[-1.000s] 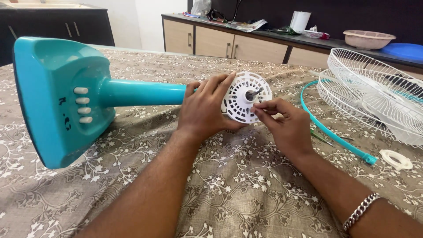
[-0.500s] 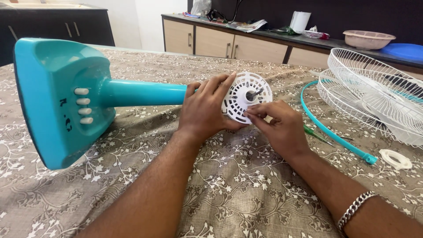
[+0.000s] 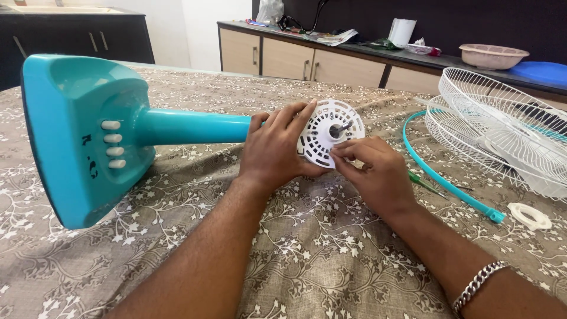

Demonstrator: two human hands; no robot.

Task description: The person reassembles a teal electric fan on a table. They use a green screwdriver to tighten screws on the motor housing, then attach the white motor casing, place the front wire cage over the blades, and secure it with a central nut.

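Clearly the fan is lying well into disassembly: the teal stand (image 3: pixel 82 139) is resting on its side on the patterned cloth (image 3: pixel 307 260), its stem running toward the middle of the table, and the white slotted motor face (image 3: pixel 328 132) with its bare shaft is sitting at the stem's end with no blade and no guard on it. The left hand (image 3: pixel 275 147) is wrapping around the motor housing from behind, fingers spreading over the rim of the white face and steadying it. The right hand (image 3: pixel 378 168) is closing its fingertips in a pinch against the lower part of that face, just below the shaft; whether it is gripping a small screw or only pressing there is too small to tell. Off to the right, well apart from the hands, the two white wire guards (image 3: pixel 502 127) are lying stacked, the teal rim band (image 3: pixel 440 174) is curving beside them, and a small white ring nut (image 3: pixel 530 215) is sitting on the cloth nearby. A thin green tool (image 3: pixel 426 183) is lying just beyond the right hand. Judging by this, the outer parts are already off, and the work on the motor face itself is looking unfinished.
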